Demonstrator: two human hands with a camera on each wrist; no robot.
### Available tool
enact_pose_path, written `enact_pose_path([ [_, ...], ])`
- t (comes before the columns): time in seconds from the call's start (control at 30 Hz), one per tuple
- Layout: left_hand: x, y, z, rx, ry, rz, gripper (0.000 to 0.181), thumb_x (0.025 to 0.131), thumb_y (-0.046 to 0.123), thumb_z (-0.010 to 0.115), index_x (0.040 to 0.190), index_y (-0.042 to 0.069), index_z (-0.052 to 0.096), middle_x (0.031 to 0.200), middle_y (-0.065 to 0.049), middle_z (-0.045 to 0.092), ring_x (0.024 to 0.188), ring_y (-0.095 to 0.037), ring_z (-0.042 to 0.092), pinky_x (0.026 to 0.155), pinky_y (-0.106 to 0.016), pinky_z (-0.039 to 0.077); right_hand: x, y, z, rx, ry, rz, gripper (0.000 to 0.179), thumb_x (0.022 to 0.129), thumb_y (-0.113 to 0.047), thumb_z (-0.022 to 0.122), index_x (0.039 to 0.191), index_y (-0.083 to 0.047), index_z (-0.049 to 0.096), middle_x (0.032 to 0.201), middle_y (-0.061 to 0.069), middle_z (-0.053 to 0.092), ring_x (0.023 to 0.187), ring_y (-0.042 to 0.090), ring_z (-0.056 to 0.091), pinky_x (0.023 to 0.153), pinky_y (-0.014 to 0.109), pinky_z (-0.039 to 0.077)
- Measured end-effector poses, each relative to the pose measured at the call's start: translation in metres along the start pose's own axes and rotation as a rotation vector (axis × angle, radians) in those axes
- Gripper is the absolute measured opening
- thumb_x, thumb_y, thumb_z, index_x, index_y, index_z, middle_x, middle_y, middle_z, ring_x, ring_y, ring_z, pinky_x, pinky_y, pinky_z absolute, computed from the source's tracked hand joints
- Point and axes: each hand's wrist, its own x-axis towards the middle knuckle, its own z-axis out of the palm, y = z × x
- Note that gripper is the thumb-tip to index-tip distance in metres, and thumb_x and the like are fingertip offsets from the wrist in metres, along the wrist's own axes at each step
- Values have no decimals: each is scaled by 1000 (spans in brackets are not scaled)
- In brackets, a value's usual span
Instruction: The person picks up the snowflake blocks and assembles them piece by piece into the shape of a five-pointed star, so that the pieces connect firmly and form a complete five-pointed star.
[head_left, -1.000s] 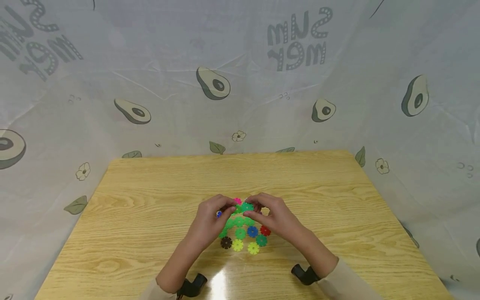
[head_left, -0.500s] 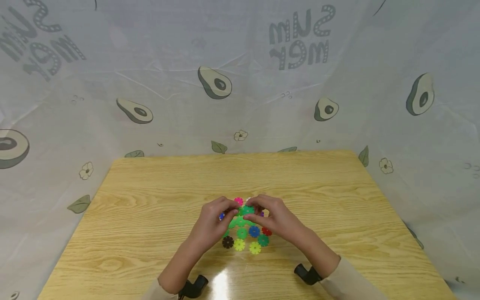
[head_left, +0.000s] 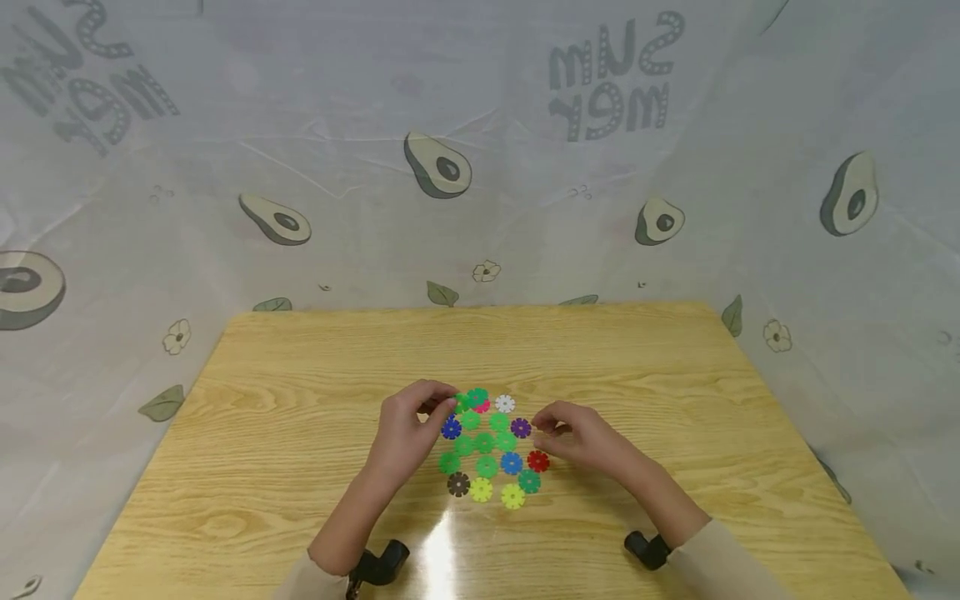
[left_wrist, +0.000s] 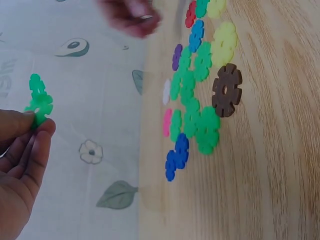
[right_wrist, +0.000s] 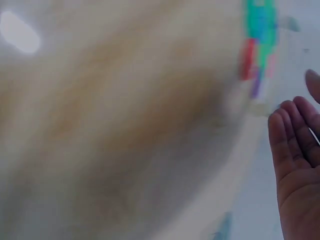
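My left hand [head_left: 405,427] pinches a pair of joined green snowflake discs [left_wrist: 40,104] between thumb and fingers, raised over the far side of the loose discs. One disc of the pair is a darker green [head_left: 477,397] in the head view. Its partner, a lighter green, sits right at the fingertips. Nothing is in my right hand [head_left: 581,433], whose fingers are loosely bent beside the purple disc [head_left: 521,428]. In the right wrist view that hand [right_wrist: 297,155] shows a bare palm, while the discs there are blurred.
Several slotted discs lie flat on the wooden table [head_left: 300,467]: green [head_left: 487,466], a brown one [head_left: 459,484], yellow [head_left: 481,489], blue [head_left: 512,463], red [head_left: 538,461] and white [head_left: 505,403]. A patterned cloth [head_left: 360,242] surrounds the table at the back and sides.
Both hands were together over the discs. My right hand has let go and moved right; my left has drawn slightly left and away, carrying the joined green pair.
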Motion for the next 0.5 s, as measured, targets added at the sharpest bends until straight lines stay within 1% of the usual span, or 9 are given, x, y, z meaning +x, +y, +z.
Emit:
enact_pose_path([
  [0.1,2,-2,-2,-18,6,-14,10,96,5,74,106,7,78,95,-5,79,85,-17,74,77,-25,62,-7,16,3,-69,-63,-13,27,99,-18,73,120,-1,70,115,11,73,108,29,69,96,42,61],
  [0.2,4,-2,-3,-30,19,-26,10,96,5,74,105,7,78,94,-5,79,84,-17,74,77,-25,62,-12,24,4,-128,-94,-33,27,98,-19,75,120,-4,70,117,7,72,113,28,68,101,43,59],
  [0.37,5,-3,-4,-31,32,-30,9,96,5,74,105,7,78,93,-5,79,83,-17,74,76,-25,62,-15,27,6,-194,-93,-66,28,96,-21,77,120,-7,71,117,4,70,114,25,66,103,45,56],
  [0.5,5,-3,-6,-51,31,-54,10,96,5,74,105,8,78,92,-4,79,83,-15,73,77,-25,62,-15,28,10,-206,-88,-90,26,96,-22,77,118,-8,71,116,2,69,112,22,64,102,44,56],
])
